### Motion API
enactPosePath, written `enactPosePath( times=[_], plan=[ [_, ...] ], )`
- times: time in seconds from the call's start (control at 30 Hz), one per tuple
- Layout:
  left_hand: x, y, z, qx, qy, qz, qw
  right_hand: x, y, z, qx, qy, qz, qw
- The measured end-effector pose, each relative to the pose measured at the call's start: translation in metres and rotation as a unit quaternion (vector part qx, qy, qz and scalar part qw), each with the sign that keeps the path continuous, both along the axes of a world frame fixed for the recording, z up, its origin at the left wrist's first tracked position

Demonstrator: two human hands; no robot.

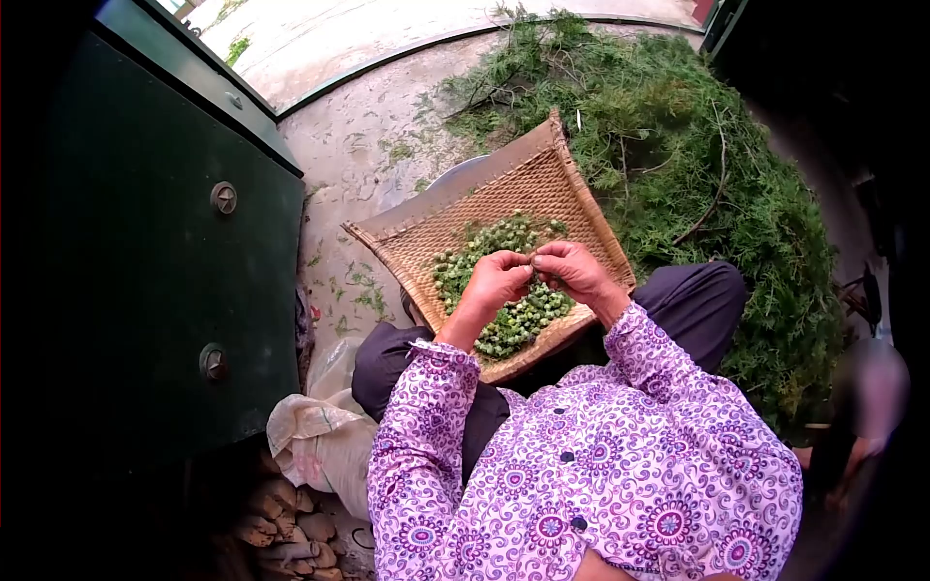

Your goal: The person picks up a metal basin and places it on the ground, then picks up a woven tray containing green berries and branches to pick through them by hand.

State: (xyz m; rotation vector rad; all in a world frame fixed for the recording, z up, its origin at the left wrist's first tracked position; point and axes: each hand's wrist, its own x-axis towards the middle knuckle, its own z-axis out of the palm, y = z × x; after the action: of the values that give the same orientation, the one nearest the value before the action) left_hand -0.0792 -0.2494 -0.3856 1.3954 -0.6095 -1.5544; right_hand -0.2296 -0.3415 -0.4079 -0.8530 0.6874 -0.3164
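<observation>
A woven basket tray (pixel 523 189) rests on my lap, tilted, with many small green cones (pixel 528 315) and bits of leaf heaped on it. Above the heap my left hand (pixel 499 281) and my right hand (pixel 572 271) meet, thumbs and fingertips pinched together. Whatever sits between the fingertips is too small and hidden to name. Part of the cone heap lies hidden under both hands.
Cut evergreen branches (pixel 678 145) form a large pile ahead and to the right. A dark green metal door (pixel 155 242) stands at the left. Beside my left knee are a pale sack (pixel 329 426) and wood pieces (pixel 291 528). Leaf scraps litter the concrete floor (pixel 339 145).
</observation>
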Motion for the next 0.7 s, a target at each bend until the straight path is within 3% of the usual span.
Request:
enactPosePath(
  times=[0.07, 0.13, 0.3, 0.5, 0.7],
  plan=[
    [0.001, -0.001, -0.002, 0.02, 0.034, 0.048, 0.998, 0.002, 0.0, -0.001, -0.024, 0.0, -0.008, 1.0],
    [0.0, 0.001, 0.007, 0.027, 0.037, 0.058, 0.997, 0.004, 0.002, 0.005, 0.011, -0.019, -0.062, 0.998],
    [0.002, 0.002, 0.004, 0.018, 0.059, 0.097, 0.993, 0.0, -0.004, 0.005, 0.057, -0.06, -0.076, 0.994],
    [0.004, 0.001, 0.002, 0.007, 0.055, 0.09, 0.994, 0.008, 0.007, 0.009, -0.052, 0.007, 0.017, 0.998],
    [0.003, 0.001, 0.003, 0.001, 0.094, 0.127, 0.987, 0.012, 0.007, 0.011, -0.12, -0.013, 0.008, 0.993]
  ],
)
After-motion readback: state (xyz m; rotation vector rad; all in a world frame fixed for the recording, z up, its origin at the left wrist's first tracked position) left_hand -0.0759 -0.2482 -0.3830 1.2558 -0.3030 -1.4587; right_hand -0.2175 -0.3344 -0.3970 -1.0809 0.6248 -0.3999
